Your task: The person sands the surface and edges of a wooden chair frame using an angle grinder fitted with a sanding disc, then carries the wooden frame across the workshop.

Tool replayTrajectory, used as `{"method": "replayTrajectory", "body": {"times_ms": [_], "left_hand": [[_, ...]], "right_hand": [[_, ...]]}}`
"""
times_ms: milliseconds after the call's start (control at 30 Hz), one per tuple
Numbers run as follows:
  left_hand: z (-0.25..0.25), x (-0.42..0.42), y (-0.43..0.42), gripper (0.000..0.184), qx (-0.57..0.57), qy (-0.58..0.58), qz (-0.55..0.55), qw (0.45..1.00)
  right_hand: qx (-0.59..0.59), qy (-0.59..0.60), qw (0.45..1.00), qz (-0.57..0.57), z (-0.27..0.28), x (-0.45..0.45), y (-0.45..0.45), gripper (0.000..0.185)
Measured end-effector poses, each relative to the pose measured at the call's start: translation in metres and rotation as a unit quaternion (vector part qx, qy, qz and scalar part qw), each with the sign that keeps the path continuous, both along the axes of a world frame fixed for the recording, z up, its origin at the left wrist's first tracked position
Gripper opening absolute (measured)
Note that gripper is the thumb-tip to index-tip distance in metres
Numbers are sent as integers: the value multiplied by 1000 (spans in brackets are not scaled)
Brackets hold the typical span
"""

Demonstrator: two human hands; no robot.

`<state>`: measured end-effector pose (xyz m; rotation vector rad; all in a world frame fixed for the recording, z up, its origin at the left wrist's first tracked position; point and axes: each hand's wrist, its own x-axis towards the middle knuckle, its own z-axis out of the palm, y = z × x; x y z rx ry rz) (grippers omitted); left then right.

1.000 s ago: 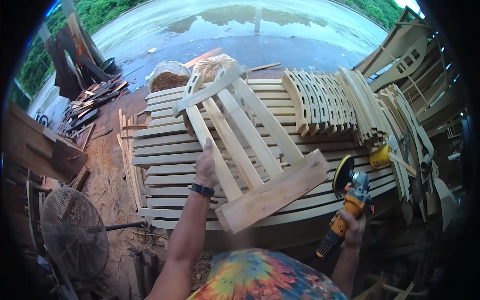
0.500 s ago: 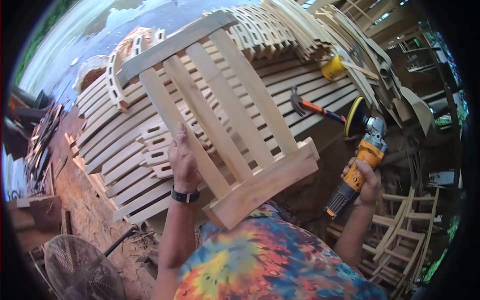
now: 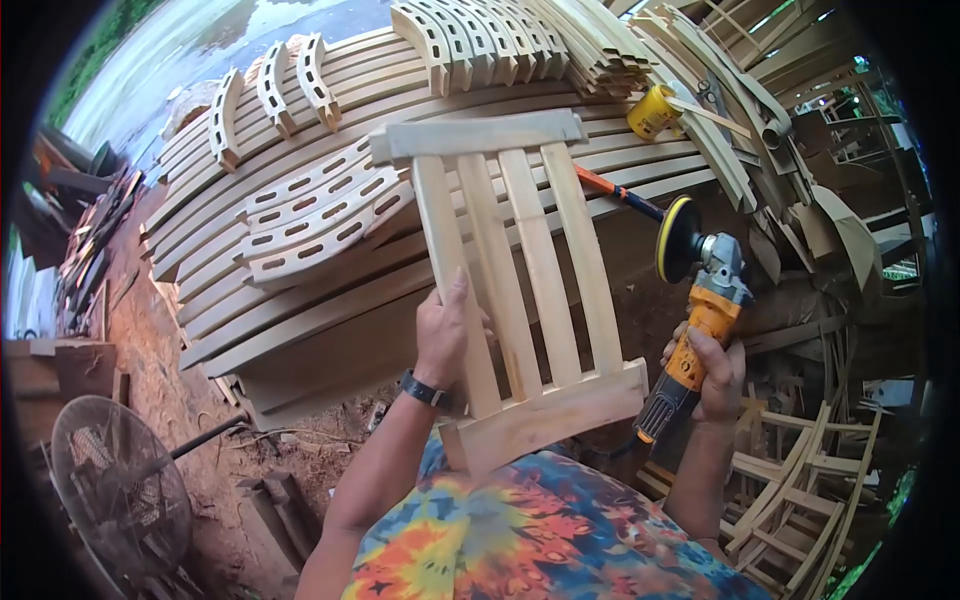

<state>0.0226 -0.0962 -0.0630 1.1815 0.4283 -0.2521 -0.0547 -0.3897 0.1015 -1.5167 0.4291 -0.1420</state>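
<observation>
My left hand (image 3: 445, 332), with a dark watch on the wrist, is wrapped round the left slat of a slatted wooden frame (image 3: 530, 270). The frame has several upright slats between a top rail and a wide bottom rail close to my shirt. On the right, my right hand (image 3: 710, 372) grips the orange and black body of an angle grinder (image 3: 700, 325). Its yellow-rimmed disc faces left, a little to the right of the frame. Behind the frame and disc, a hammer (image 3: 620, 190) with an orange and black handle is partly hidden.
Long wooden strips (image 3: 310, 310) form a broad stack bearing slotted curved pieces (image 3: 330, 205). A yellow container (image 3: 652, 112) stands at the back right. A caged fan (image 3: 120, 480) is at lower left. Ladder-like wooden frames (image 3: 800, 490) lie at lower right.
The view has swung right. The slatted frame has turned more upright and moved lower and nearer my body, still in my left hand. The grinder remains in my right hand.
</observation>
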Motion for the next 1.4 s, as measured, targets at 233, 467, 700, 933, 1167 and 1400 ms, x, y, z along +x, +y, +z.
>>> {"method": "replayTrajectory", "body": {"times_ms": [233,467,700,933,1167,1400], "left_hand": [[-13,-8,-36,55,-19,57,-19,998],[-23,-4,-34,52,-18,55,-40,998],[-23,16,-9,49,-23,53,-79,995],[-27,52,23,48,-27,30,-116,992],[-37,72,30,45,-6,42,-148,988],[-44,93,29,41,4,57,-144,988]], "right_hand": [[-30,12,998,56,-16,16,-22,27],[-65,17,994,82,-31,46,-4,34],[-80,43,995,39,-33,56,27,38],[-104,14,994,-30,-31,72,67,36],[-115,32,991,-63,-27,87,85,37],[-222,27,973,-59,-38,126,59,40]]}}
